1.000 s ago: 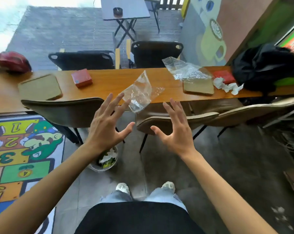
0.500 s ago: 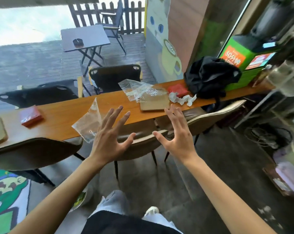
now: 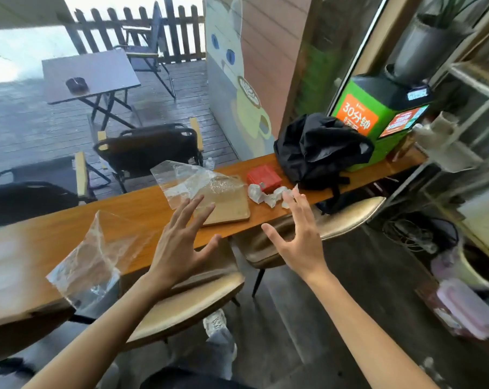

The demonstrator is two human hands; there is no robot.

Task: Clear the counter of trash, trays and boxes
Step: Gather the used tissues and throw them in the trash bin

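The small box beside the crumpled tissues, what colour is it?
Red; the box shows clearly in the head view.

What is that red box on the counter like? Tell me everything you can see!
The red box is small, flat and rectangular, maybe cardboard or tin. It looks closed and lies flat on the wooden counter, between the wooden tray and the black bag. Crumpled white tissues sit against its near edge. Neither hand touches it.
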